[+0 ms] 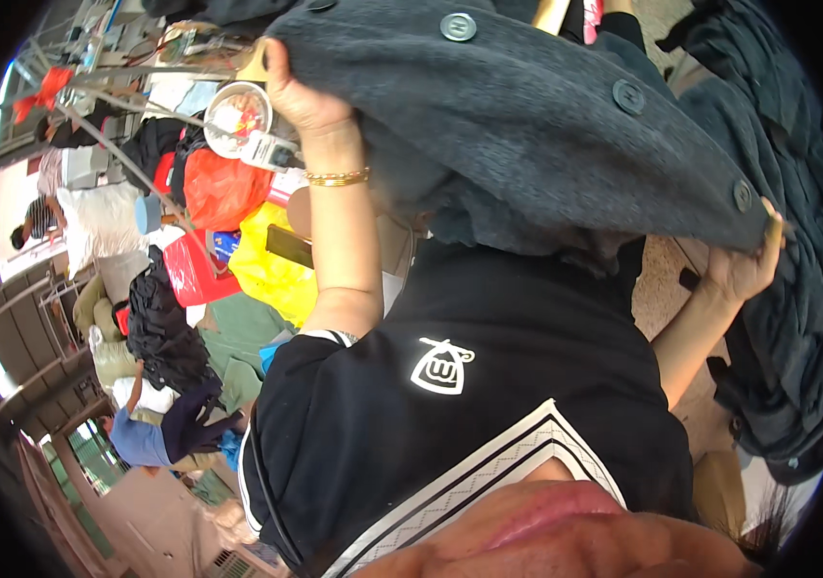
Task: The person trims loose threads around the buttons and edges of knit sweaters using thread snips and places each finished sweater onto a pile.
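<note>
A dark grey button-front coat (517,125) of fuzzy cloth is stretched between my two hands. Several large round buttons, such as this upper button (458,26), run along its edge. My left hand (310,104) grips the coat at its left side; the thumb shows, and the other fingers are mostly hidden by cloth. On the right, the fingers of my right hand (747,268) are closed on the coat's lower corner, close to a button (742,196). The cloth between them sags in folds in front of my body.
More dark garments (787,318) hang or lie along the right. To the left are a white tub (238,118), a red plastic bag (224,188), a yellow bag (277,270) and a thin metal frame (127,144) with a red ribbon. Farther off, a person in blue (142,438) bends over.
</note>
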`<state>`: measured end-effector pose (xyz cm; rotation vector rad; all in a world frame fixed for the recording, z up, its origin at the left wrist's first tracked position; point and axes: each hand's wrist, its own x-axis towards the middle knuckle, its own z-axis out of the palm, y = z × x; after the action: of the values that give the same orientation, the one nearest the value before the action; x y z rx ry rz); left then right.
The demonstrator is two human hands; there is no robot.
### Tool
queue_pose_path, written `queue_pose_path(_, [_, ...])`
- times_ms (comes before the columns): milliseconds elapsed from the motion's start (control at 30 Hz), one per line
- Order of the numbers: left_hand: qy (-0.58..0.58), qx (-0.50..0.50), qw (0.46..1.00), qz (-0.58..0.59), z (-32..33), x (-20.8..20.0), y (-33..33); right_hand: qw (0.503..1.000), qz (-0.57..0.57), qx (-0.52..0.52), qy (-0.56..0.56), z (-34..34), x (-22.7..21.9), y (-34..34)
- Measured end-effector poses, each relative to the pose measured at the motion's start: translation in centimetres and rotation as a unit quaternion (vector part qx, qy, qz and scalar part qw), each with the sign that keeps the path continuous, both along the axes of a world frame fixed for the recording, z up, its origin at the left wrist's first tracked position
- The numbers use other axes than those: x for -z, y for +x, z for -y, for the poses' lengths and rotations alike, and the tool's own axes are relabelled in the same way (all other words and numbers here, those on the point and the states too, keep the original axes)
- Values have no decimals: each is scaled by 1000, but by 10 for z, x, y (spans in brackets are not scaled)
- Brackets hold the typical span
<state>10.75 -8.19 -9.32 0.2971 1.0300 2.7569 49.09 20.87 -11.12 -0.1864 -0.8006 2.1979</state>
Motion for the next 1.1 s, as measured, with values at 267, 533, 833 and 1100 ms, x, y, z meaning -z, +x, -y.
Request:
queue_pose_path(267, [-6, 17, 999, -27, -3, 6, 2, 999, 28, 25, -31, -27, 12, 27])
queue_pose_path(533, [11, 91, 996, -2, -4, 12, 3, 992, 64, 105, -12, -15, -16, 21])
queue_pose_path(833, [80, 603, 690, -392, -34, -38, 41, 984, -19, 70, 164, -67, -46, 74])
queue_pose_path(1100, [-348, 472, 698, -411, -89, -118, 74, 987, -72, 37, 136, -66, -103, 56])
